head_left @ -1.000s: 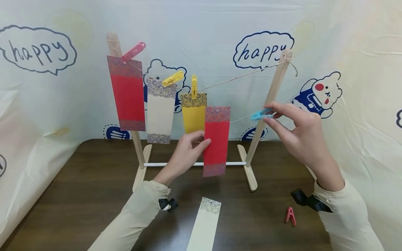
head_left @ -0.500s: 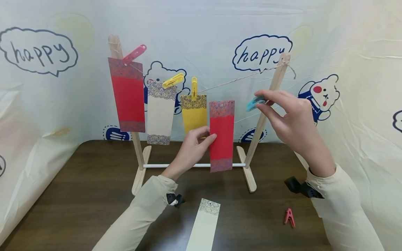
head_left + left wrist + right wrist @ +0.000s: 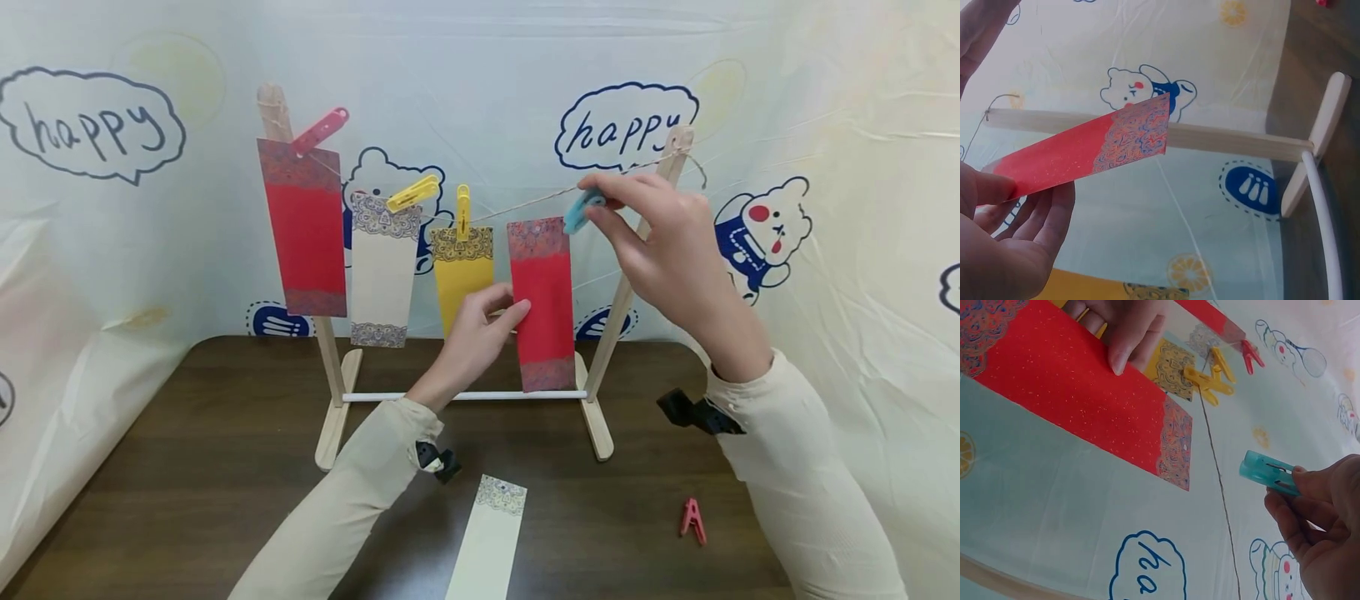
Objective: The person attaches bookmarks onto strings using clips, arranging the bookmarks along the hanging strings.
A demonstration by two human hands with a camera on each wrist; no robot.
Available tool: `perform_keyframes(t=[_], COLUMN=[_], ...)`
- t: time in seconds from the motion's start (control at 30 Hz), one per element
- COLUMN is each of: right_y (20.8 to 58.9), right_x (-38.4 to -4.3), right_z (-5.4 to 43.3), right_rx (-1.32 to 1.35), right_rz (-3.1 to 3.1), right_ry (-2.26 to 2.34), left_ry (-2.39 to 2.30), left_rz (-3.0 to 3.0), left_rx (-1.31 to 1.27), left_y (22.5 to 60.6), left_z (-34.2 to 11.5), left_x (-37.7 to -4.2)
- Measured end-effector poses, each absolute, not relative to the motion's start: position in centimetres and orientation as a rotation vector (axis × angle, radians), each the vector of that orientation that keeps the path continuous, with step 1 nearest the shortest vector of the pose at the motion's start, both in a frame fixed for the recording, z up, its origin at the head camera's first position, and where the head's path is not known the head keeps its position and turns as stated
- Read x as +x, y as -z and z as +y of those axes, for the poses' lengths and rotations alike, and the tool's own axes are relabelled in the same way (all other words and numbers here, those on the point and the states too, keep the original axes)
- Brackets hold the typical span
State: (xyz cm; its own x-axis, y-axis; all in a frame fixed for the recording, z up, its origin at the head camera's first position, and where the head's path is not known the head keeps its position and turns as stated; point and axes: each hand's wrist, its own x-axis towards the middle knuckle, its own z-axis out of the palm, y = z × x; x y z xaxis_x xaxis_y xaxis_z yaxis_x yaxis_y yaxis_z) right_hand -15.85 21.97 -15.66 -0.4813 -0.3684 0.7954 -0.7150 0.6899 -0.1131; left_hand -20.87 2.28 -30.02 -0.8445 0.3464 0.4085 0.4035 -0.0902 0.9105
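Observation:
My left hand (image 3: 480,335) pinches the left edge of a red paper card (image 3: 543,292) with patterned ends, thumb in front. The card stands upright beside the hanging yellow card (image 3: 461,279). In the right wrist view, the card's patterned end lies a little apart from the string (image 3: 1213,450). Between thumb and fingers my right hand (image 3: 660,250) pinches a blue clothespin (image 3: 583,210), near the card's top right corner in the head view. From the right wrist, this blue clothespin (image 3: 1266,470) appears clear of both card and string.
A wooden stand carries the string between two posts (image 3: 622,308). A red card (image 3: 307,233) hangs under a pink clothespin (image 3: 321,131); a white card (image 3: 384,275) and the yellow card have yellow clothespins (image 3: 463,212). On the table lie another pale card (image 3: 491,533) and a red clothespin (image 3: 692,522).
My left hand has carried the red card up and to the right. My right hand has moved left and up with the blue clothespin, closing the distance to the card.

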Motion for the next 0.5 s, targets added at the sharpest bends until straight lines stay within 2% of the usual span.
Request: perform_keyframes(t=[0.5], right_y=[13.2], right_x=[-19.0], right_z=[20.1], right_rx=[0.849], right_rz=[-2.175], right_ry=[-0.521], left_ry=[2.145], left_rz=[-2.019], left_rx=[-0.841], left_y=[29.9], left_z=[3.2], left_x=[-21.4])
